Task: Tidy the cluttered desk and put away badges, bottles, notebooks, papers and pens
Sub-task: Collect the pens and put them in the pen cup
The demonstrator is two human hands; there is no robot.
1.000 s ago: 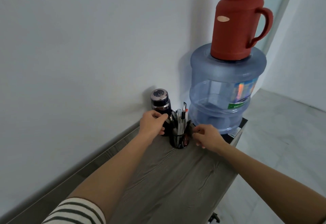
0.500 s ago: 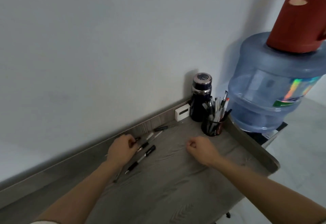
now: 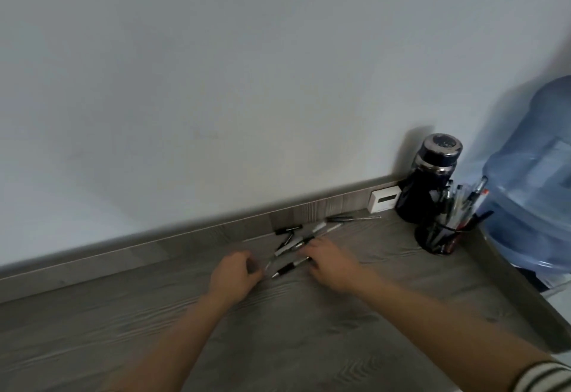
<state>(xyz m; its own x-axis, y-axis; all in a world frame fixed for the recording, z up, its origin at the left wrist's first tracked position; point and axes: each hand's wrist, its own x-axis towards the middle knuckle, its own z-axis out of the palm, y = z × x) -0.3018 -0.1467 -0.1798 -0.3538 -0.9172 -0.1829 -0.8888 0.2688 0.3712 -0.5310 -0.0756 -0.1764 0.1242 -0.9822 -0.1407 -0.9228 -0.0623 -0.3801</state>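
Several pens (image 3: 290, 266) lie slanted, near-left to far-right, between my left hand (image 3: 234, 277) and right hand (image 3: 330, 265) (the right is nearer); my fingers are bent, but whether they hold anything I cannot tell.

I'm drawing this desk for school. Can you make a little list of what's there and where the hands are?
Desk: grey wood
Loose pens: scattered by the back edge
Pen holder: full, right corner
Flask: dark, behind the holder
Water jug: blue, far right
Left hand: beside the pens, grip unclear
Right hand: over the pens, grip unclear
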